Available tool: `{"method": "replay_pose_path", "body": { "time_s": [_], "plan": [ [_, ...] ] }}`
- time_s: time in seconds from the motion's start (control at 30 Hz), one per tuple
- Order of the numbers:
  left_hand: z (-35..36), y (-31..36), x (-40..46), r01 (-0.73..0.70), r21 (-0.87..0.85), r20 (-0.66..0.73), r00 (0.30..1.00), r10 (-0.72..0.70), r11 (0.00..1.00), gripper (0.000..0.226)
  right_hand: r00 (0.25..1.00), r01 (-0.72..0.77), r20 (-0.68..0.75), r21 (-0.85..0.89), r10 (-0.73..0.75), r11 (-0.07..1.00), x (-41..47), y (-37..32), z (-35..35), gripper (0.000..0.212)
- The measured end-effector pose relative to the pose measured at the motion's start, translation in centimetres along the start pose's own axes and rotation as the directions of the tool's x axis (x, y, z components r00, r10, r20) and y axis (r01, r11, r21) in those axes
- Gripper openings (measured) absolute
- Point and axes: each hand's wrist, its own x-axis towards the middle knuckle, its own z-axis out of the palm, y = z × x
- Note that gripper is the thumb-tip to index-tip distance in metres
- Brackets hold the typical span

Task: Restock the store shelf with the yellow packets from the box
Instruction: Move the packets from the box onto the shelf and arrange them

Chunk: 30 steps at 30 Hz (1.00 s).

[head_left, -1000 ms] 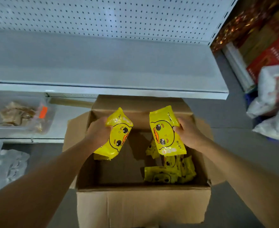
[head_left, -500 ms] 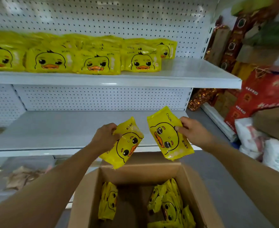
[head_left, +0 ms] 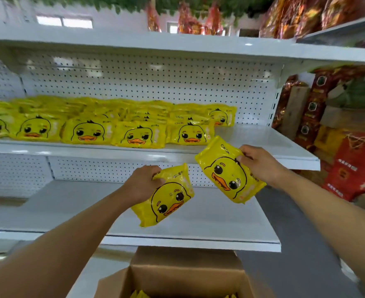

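My left hand grips a yellow duck-face packet by its upper edge, tilted, in front of the bare lower shelf. My right hand pinches a second yellow packet by its right side, held just below the front lip of the middle shelf. That middle shelf carries a row of stacked yellow duck packets from the left edge to about its middle; its right end is bare. The open cardboard box sits below, with only packet tips showing.
A white pegboard backs the shelves, and a top shelf runs above. Red and gold packaged goods and a red box fill the neighbouring unit to the right. Grey floor lies between.
Both hands have lifted their packets out of the box and up toward the middle shelf. The view has tilted upward, so the box has dropped to the bottom edge.
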Motion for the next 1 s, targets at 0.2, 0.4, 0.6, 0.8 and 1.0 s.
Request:
{"method": "replay_pose_path", "body": {
  "time_s": [0.2, 0.4, 0.6, 0.8, 1.0],
  "plan": [
    [-2.6, 1.8, 2.8, -0.04, -0.001, -0.102, 0.994, 0.039, 0.999, 0.014, 0.991, 0.129, 0.052, -0.083, -0.125, 0.988, 7.9, -1.0, -2.2, 0.018],
    [-4.0, 1.2, 5.0, 0.014, 0.012, -0.135, 0.991, -0.012, 1.0, 0.025, 0.972, 0.227, 0.111, -0.224, -0.206, 0.948, 15.2, -2.6, 0.3, 0.03],
    [-4.7, 0.3, 6.1, 0.06, 0.009, -0.172, 0.983, -0.057, 0.998, 0.02, 0.952, 0.302, 0.112, -0.512, -0.286, 0.805, 19.6, -2.4, 4.9, 0.022],
    [-5.5, 0.2, 6.8, 0.065, 0.034, -0.177, 0.983, -0.058, 0.997, 0.031, 0.91, 0.27, -0.008, -0.746, -0.413, 0.609, 21.2, -1.5, 7.6, 0.035],
    [-5.8, 1.0, 8.2, 0.033, 0.016, -0.155, 0.987, -0.03, 0.999, 0.022, 0.906, 0.306, 0.002, -0.695, -0.424, 0.65, 21.5, -1.3, 7.3, 0.052]
  ]
}}
